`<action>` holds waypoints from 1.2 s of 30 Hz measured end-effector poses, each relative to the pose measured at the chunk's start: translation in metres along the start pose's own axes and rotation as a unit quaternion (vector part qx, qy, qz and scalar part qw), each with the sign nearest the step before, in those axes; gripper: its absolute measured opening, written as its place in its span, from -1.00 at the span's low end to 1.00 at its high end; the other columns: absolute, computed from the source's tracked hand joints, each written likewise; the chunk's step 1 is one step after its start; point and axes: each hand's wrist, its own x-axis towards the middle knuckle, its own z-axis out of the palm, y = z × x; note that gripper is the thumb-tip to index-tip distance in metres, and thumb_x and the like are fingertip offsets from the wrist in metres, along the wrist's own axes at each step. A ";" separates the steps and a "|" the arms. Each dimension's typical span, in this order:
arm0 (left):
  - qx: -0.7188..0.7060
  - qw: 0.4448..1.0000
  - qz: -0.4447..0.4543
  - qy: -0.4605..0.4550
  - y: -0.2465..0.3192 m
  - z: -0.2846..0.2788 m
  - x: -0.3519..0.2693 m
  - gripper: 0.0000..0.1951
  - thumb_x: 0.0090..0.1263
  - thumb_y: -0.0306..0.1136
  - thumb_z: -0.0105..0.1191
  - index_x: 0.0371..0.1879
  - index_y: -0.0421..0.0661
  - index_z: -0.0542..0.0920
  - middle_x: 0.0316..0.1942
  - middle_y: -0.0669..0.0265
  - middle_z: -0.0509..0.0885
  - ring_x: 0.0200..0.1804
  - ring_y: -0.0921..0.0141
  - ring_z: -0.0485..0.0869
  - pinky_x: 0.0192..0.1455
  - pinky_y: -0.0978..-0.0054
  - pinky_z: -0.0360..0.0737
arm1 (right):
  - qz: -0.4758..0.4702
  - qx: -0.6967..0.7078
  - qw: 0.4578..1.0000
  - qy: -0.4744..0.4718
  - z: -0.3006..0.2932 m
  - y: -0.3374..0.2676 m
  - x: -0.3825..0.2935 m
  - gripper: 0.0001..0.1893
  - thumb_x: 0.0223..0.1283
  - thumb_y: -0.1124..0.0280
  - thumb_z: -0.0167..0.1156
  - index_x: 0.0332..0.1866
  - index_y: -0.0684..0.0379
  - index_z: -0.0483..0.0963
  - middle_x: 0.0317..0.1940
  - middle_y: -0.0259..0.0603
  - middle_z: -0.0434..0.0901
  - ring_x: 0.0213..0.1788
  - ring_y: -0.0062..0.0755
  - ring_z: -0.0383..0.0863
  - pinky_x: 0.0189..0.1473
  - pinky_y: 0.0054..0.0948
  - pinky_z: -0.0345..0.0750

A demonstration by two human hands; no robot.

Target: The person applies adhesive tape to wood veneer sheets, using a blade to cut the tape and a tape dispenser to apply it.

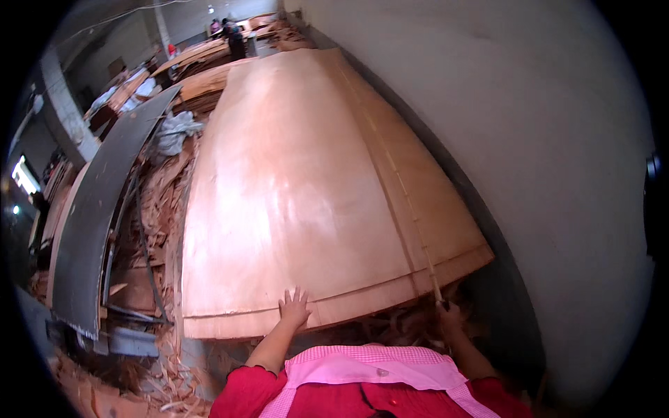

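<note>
Large thin wood veneer sheets (292, 198) lie stacked before me, their near edges slightly offset. My left hand (295, 309) rests with spread fingers on the near edge of the stack and holds nothing. At the right of the near edge, my right hand (449, 314) is closed around the near end of a long bamboo pole (402, 183). The pole has visible joints and stretches away over the right part of the sheets. The fingers of my right hand are partly in shadow.
A wall (496, 130) runs close along the right. To the left stands a long dark board (96, 219) on a metal frame, with torn veneer scraps (162, 209) beside it. More scraps (172, 381) litter the floor. Far back, people stand near other veneer stacks (209, 78).
</note>
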 end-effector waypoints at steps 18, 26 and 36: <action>0.016 0.988 -0.076 0.132 -0.137 -0.024 -0.029 -0.31 0.19 0.00 -0.05 0.28 0.11 0.02 0.34 0.35 -0.06 0.36 0.14 -0.13 0.26 -0.07 -0.05 | 0.101 0.151 0.959 -0.216 0.170 -0.078 -0.138 -0.71 0.08 0.24 0.13 -0.57 0.25 0.40 -0.76 -0.39 0.32 -0.66 -0.62 0.26 -0.61 -0.48 0.25; -0.034 0.999 -0.016 -0.012 -0.280 0.000 -0.066 -0.33 0.19 -0.05 -0.03 0.28 0.14 0.03 0.35 0.39 -0.10 0.34 0.09 -0.08 0.12 -0.20 0.13 | 0.042 0.063 0.973 -0.217 0.256 -0.176 -0.217 -0.59 0.04 0.05 0.08 -0.34 0.27 0.48 -0.58 0.07 0.47 -0.52 -0.18 0.48 -0.40 -0.27 0.39; -0.091 0.986 -0.035 0.138 -0.371 0.065 -0.225 -0.59 0.14 -0.31 0.03 0.01 -0.10 0.39 0.14 0.17 0.31 0.19 0.17 0.24 0.16 0.14 0.22 | 0.176 0.243 0.924 -0.236 0.331 -0.228 -0.248 -0.70 0.07 0.22 0.14 -0.64 0.17 0.36 -0.81 -0.40 0.33 -0.80 -0.64 0.25 -0.76 -0.54 0.19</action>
